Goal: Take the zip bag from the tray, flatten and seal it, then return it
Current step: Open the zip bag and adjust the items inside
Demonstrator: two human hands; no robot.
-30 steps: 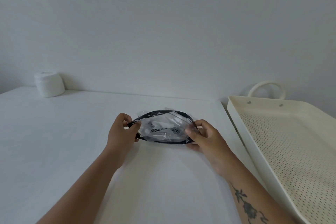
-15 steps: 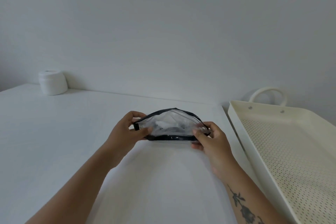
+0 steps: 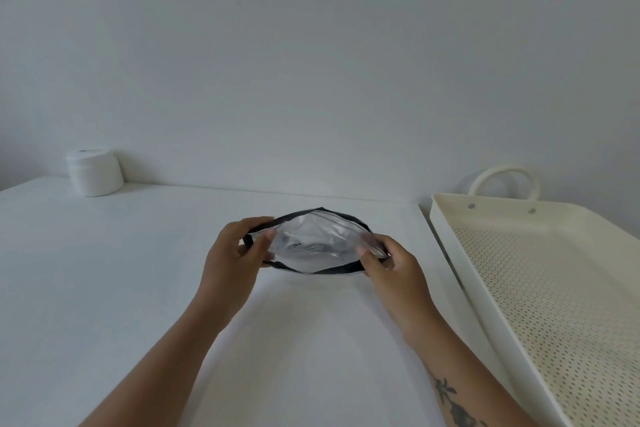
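Zip bag [image 3: 313, 239] pinched at both ends, my left hand [image 3: 231, 255] and right hand [image 3: 393, 265] over the white table [image 3: 104, 288]; cream tray [image 3: 540, 274] beside, plain wall [image 3: 311, 62] behind.

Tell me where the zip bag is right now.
In the head view the zip bag is centre frame over the white table, pinched between the left hand and right hand, left of the tray.

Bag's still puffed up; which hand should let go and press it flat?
Right, probably. The left hand pinches the bag at its end and can anchor it, while the right hand grips the other end, nearest the tray.
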